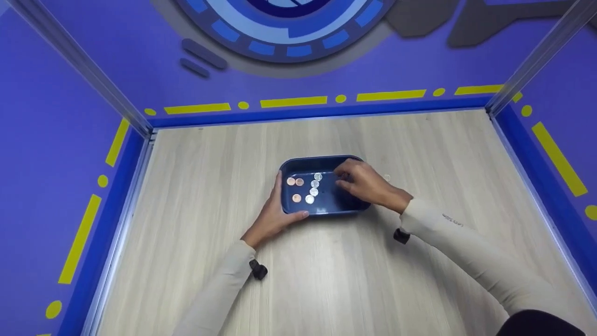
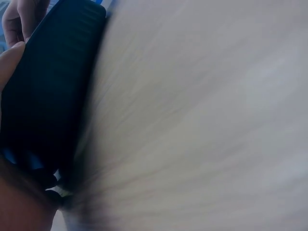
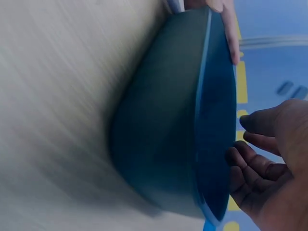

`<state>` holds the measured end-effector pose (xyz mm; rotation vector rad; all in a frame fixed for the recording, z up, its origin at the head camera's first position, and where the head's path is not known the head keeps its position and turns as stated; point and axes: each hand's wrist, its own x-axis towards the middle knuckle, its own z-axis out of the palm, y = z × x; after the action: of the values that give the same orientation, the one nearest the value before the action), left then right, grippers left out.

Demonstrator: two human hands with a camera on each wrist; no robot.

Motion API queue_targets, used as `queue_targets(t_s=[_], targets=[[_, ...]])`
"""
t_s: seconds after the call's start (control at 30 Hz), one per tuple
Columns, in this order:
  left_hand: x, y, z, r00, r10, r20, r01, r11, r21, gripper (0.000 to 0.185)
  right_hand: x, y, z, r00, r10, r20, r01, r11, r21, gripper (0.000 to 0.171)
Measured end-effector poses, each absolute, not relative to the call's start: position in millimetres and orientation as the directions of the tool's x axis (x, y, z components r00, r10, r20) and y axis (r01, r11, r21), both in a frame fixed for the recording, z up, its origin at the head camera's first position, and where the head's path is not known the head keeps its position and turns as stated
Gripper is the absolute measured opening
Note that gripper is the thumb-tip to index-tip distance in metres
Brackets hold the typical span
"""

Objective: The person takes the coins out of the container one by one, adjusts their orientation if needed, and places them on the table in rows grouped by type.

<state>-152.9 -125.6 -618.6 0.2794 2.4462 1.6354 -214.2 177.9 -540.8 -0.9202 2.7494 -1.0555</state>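
Note:
A dark blue rectangular tray (image 1: 326,208) sits mid-table with several copper and silver coins (image 1: 313,192) lying in its left half. My left hand (image 1: 284,201) grips the tray's near-left corner, thumb on the front rim and fingers along the left wall. In the left wrist view the tray's dark wall (image 2: 48,86) fills the left side beside my thumb (image 2: 9,57). My right hand (image 1: 347,179) hovers over the tray's right half, fingers loosely curled. In the right wrist view its palm (image 3: 262,163) shows nothing in it beside the tray (image 3: 168,120).
The tray stands on a pale wood tabletop (image 1: 326,280) enclosed by purple-blue walls with yellow dashes. One small silvery coin (image 1: 386,178) lies on the wood just right of the tray, behind my right hand.

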Motion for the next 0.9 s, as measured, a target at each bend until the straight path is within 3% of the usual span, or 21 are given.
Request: queue_targets(t_s=[0.37,0.9], targets=[[-153.6,-127.0,-619.7,-0.966,0.252,-0.056,0.046,0.378,0.925,0.145,-217.9,154.4,-554.0,-0.705,-0.707,0.051,-0.593,0.549,-0.590,0.028],[-155.1,-124.6,-619.5,-0.968,0.243,-0.071,0.028,0.381,0.924,0.142,-225.7,134.4,-572.8,-0.644,-0.765,-0.010,-0.613,0.523,-0.592,0.025]])
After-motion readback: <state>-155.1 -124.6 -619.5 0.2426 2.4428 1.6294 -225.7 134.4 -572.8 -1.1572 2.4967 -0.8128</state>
